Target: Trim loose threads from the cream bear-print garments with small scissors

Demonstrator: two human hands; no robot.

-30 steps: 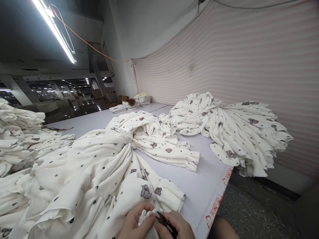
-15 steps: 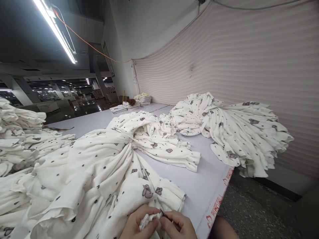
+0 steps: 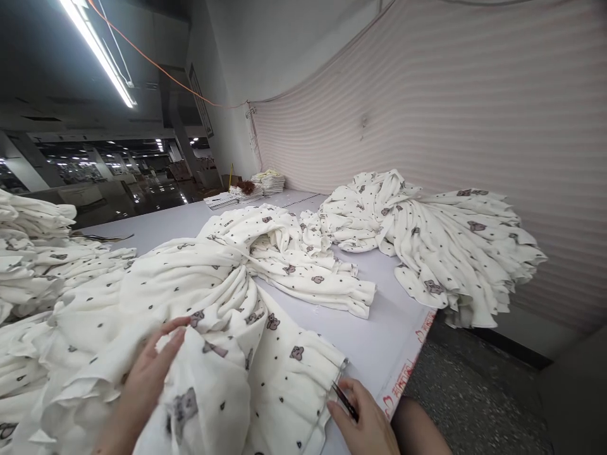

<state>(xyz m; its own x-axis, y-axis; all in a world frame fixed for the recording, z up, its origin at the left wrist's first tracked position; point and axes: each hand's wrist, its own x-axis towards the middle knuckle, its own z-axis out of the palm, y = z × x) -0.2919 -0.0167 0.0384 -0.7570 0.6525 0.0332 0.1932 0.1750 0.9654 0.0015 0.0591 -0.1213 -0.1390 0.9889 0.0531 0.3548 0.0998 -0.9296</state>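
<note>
The lifted white bear-print garment (image 3: 211,395), in front of the person on the near part of the table (image 3: 365,341), runs off the bottom of the view and is blurred, so its full outline cannot be made out; its folds also cover part of the left hand (image 3: 159,354). The slim black snips (image 3: 346,402) are half hidden by the right hand (image 3: 363,420) (the pointed tip shows, though the handle end does not). At the left side, a heap of similar fabric (image 3: 28,265) is cut off by the frame. On the far end of the table, a reddish-brown tuft (image 3: 246,187) beside the stacked white cloths (image 3: 269,182) is too small to identify.

The left forearm rises from the bottom edge, slanting up and to the right, with the fingers stretched against the garment and white cloth between their tips; whether they grip it firmly, I cannot tell. The right hand is low, just beside the table's red-printed edge, its wrist out of view. Its thumb and bent fingers are closed around the snips, which point up and left toward the hem of a spread bear-print piece (image 3: 289,379).
</note>
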